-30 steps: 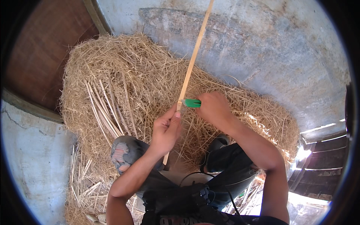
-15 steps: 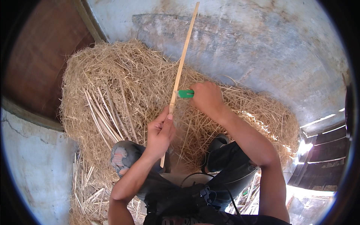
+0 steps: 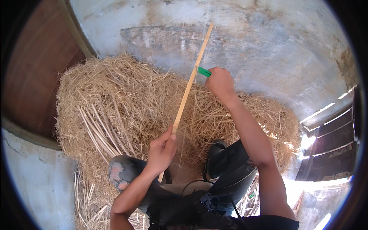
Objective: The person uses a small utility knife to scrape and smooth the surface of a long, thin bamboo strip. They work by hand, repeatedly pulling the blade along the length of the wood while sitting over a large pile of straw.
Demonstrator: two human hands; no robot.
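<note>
My left hand (image 3: 161, 151) is closed round the lower part of a long, flat bamboo strip (image 3: 186, 94), just below a darker node. The strip slants up and away to the right, its short lower end sticking out below my hand. In my closed right hand (image 3: 221, 83) is a green-handled utility knife (image 3: 204, 72). The knife's tip meets the right edge of the strip, well above my left hand; the blade itself is hard to make out. A thin, pale sliver hangs beneath that contact point.
A heap of thin straw-like shavings (image 3: 115, 76) spreads before my knees against a stained pale wall (image 3: 268, 38). Several cut strips (image 3: 100, 128) lie on it at the left. A brown panel (image 3: 34, 76) stands far left; dark slats (image 3: 329, 149) are at the right.
My right hand has slid the knife up along the strip, away from my left hand. The view has shifted, and the strip now leans further right. My left hand keeps its hold.
</note>
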